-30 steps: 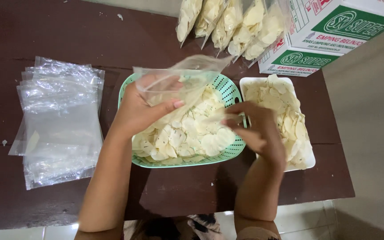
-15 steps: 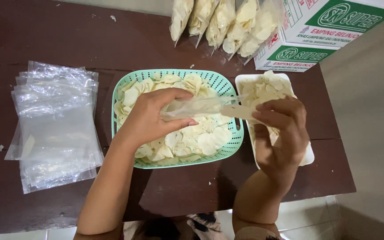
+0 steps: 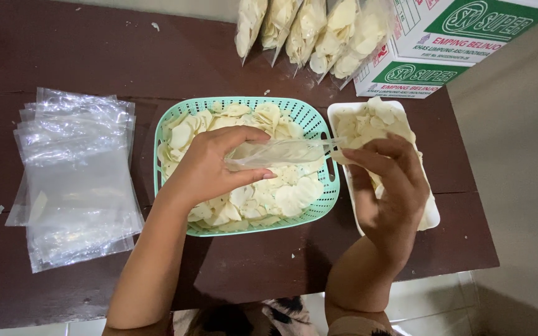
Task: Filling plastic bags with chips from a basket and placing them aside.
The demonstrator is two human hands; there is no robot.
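A clear plastic bag (image 3: 281, 151) is stretched flat over a mint green perforated basket (image 3: 312, 118) full of pale round chips (image 3: 269, 193). My left hand (image 3: 213, 165) pinches the bag's left end above the basket's middle. My right hand (image 3: 384, 180) grips its right end, over the gap between the basket and a white tray (image 3: 431, 218) that also holds pale chips.
A stack of empty clear bags (image 3: 76, 174) lies at the left of the dark brown table (image 3: 94, 50). Several filled chip bags (image 3: 309, 28) lean at the back against two white-and-green cardboard boxes (image 3: 443, 37). The table's right edge lies just past the tray.
The bag, held up and open in my left hand a second ago, has been lowered and pulled flat between both hands. My right hand moved right and took its other end.
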